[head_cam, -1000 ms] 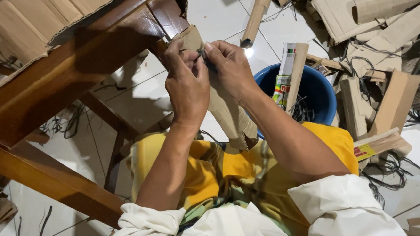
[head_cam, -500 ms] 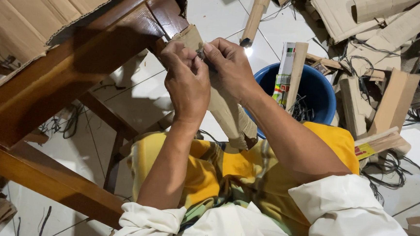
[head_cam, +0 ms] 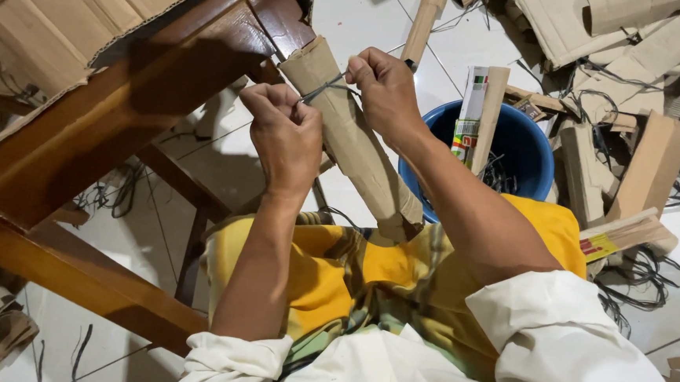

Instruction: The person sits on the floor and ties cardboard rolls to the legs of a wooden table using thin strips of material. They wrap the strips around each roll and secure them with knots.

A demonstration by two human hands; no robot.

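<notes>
Tying off a rolled cardboard tube [head_cam: 354, 149] propped on the lap, right beside the blue bucket [head_cam: 516, 147]. Left hand [head_cam: 284, 136] and right hand [head_cam: 385, 91] both pinched tight on thin wire [head_cam: 327, 86]. Best pulled evenly, kept snug near the tube's top. Compared with before: hands now spread apart, wire stretched taut.

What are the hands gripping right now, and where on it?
Each hand, left hand and right hand, pinches one end of a thin cord looped around the upper end of a brown cardboard roll.
</notes>
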